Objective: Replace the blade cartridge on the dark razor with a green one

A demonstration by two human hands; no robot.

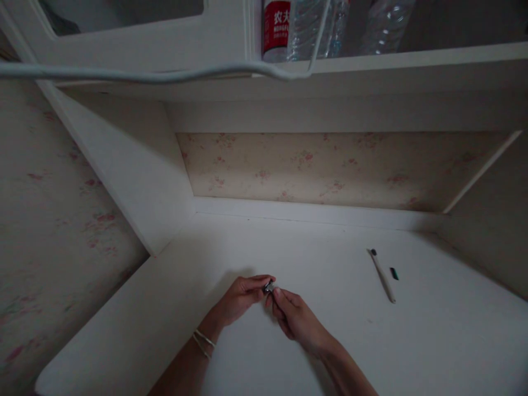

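Observation:
Between my two hands is a small shiny metal piece, silver with dark parts, too small to name. My left hand pinches its left side between thumb and fingers; a pale band circles that wrist. From the right, my right hand grips the other side with thumb and forefinger, its remaining fingers curled under. Both hands meet just above the white desk top. Fingertips hide much of the metal piece.
Right of my hands lie a pale toothbrush-like stick with a dark end and a small dark green piece. Overhead, a shelf holds several plastic bottles. A white cable or rod crosses in front of the shelf.

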